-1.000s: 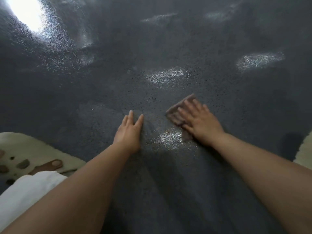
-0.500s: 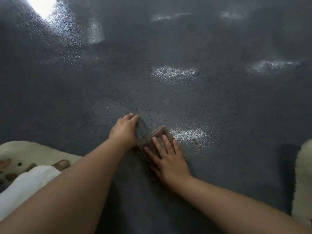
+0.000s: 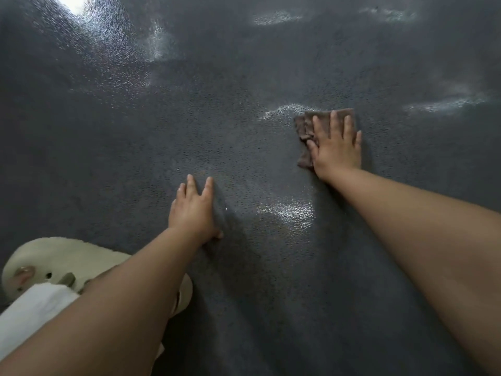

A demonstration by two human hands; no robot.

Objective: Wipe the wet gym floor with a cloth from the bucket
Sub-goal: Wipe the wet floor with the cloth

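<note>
Dark, speckled gym floor (image 3: pixel 271 308) filled nearly the whole head view, its pebbled surface catching pale glints of wet in several patches, the brightest at the top left corner. Both bare forearms reached out over it from the lower edge. At the lower left a cream clog (image 3: pixel 67 256) sat on the floor, with toes showing through its holes and a white trouser hem (image 3: pixel 35 308) lying over it. The left hand (image 3: pixel 191 210) lay flat on the floor with its fingers straight and close together, holding nothing, just beside a shiny wet patch (image 3: pixel 287 213). The right hand (image 3: pixel 336 147) was further out and to the right, well apart from the left, its fingers spread wide and pressed down on the cloth (image 3: pixel 305 128). That cloth was brownish and rumpled, flat against the floor under the palm, with its edges showing beyond the fingertips and along the thumb side, touching another wet glint (image 3: pixel 282 111).
</note>
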